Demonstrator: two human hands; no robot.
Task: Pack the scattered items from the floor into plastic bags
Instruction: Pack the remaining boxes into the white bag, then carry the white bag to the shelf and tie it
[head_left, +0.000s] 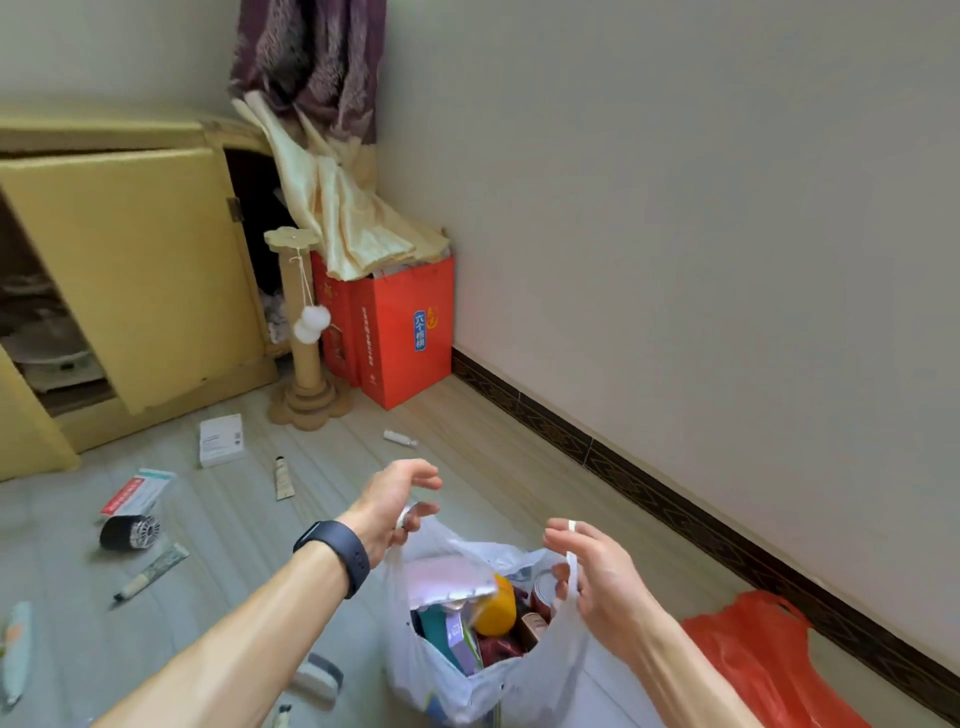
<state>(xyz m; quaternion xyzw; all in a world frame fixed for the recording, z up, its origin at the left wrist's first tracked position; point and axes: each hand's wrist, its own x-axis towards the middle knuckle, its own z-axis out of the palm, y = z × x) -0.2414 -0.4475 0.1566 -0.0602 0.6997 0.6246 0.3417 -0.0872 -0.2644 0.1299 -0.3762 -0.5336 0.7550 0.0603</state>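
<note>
**Both hands hold the white bag open by its handles**

The white plastic bag (467, 675) stands on the floor between the person's forearms, its mouth pulled wide. The left hand (395, 509), with a black wristband (335, 551) on the wrist, hooks its curled fingers through one handle. The right hand (597, 577) has the other handle looped over its bent fingers.

Inside the bag I can see an orange round thing (496, 605), a pink-and-white packet (447, 577) and a can (543, 592). Lying loose on the floor to the left are a white box (221, 439), a small tube (284, 478), a red-and-white carton (137, 491) and a black round device (130, 531). An orange plastic bag (753, 654) lies near the wall on the right.
</note>
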